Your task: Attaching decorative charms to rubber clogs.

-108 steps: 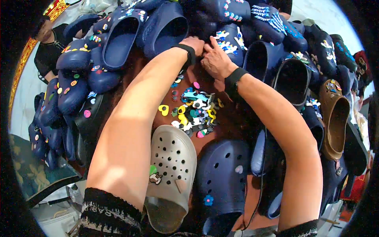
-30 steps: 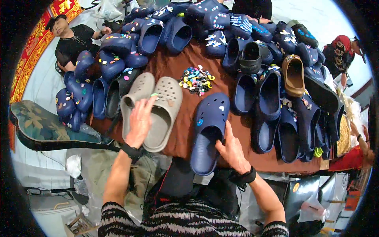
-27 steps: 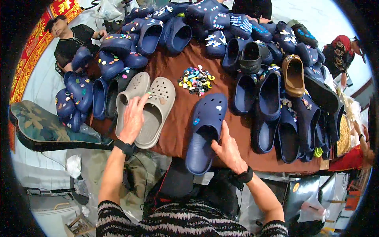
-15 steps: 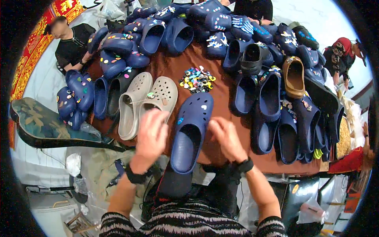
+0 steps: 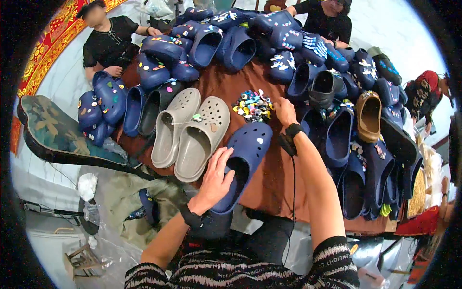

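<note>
at a brown-draped table (image 5: 270,192), a person's left hand (image 5: 214,180) lies with fingers parted along the side of a blue clog (image 5: 251,140) right of two grey clogs (image 5: 212,114); whether it grips is unclear. the right hand (image 5: 285,112) is at the edge of a charm pile (image 5: 253,107) beyond the clog's toe, its fingertips' spread impossible to tell. the step looks like choosing a charm, calling next for a narrow pinch.

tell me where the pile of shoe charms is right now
In the head view, the pile of shoe charms lies on the brown cloth just above centre, beyond the navy clog and left of the right hand.
</note>
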A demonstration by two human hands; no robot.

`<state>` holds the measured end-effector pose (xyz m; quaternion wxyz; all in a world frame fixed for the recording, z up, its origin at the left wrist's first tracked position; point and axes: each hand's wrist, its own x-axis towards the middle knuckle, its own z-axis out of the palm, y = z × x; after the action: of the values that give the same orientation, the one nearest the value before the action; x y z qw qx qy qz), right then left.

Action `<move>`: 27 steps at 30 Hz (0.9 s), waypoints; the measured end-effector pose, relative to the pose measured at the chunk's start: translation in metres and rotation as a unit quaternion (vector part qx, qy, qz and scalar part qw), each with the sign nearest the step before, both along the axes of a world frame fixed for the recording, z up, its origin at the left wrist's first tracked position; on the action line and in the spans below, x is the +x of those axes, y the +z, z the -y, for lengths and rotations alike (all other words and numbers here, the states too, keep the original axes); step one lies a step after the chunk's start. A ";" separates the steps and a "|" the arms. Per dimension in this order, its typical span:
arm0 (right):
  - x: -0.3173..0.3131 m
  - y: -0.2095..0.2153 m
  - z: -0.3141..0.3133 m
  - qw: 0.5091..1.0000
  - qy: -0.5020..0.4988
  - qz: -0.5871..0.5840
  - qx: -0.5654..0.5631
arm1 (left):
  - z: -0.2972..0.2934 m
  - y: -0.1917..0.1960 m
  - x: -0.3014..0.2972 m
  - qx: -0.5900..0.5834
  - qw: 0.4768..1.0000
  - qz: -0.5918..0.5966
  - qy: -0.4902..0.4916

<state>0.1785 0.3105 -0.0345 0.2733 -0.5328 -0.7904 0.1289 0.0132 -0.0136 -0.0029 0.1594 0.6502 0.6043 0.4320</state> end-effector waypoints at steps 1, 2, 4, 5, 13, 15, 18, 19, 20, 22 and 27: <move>-0.004 -0.003 0.000 1.000 -0.003 0.021 -0.023 | 0.000 -0.002 -0.003 -0.006 1.000 -0.005 -0.007; -0.007 -0.004 -0.001 0.999 0.003 0.022 -0.023 | 0.001 -0.004 -0.003 -0.006 1.000 -0.004 -0.001; -0.008 -0.006 -0.002 0.998 -0.004 0.030 -0.063 | 0.002 0.002 0.001 -0.020 1.000 0.000 -0.006; -0.008 -0.009 0.000 0.998 -0.019 0.015 -0.061 | 0.003 0.002 0.001 -0.021 1.000 0.000 -0.007; 0.007 -0.013 0.000 0.995 -0.007 -0.039 -0.087 | 0.017 0.001 0.028 -0.030 0.999 -0.016 0.010; 0.014 -0.007 0.009 0.926 0.053 -0.285 -0.243 | 0.017 -0.003 0.028 -0.024 1.000 -0.010 0.006; 0.020 0.012 0.043 0.872 0.110 -0.371 -0.300 | 0.012 -0.007 0.020 -0.010 1.000 0.020 0.000; 0.020 0.020 0.058 0.864 0.096 -0.380 -0.316 | 0.009 -0.007 0.018 -0.004 0.999 0.043 -0.005; 0.022 0.024 0.066 0.863 0.091 -0.380 -0.321 | 0.004 -0.009 0.016 0.002 0.998 0.067 -0.009; 0.035 0.025 0.083 0.893 0.122 -0.318 -0.294 | -0.006 -0.015 0.015 -0.008 0.998 0.064 -0.026; 0.044 0.038 0.122 0.918 0.097 -0.305 -0.233 | -0.013 -0.023 0.016 -0.001 0.998 0.053 -0.042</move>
<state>0.2222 0.1883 0.0031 0.3551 -0.4369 -0.6643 0.4917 0.0296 -0.0003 -0.0260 0.2099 0.6513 0.5678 0.4576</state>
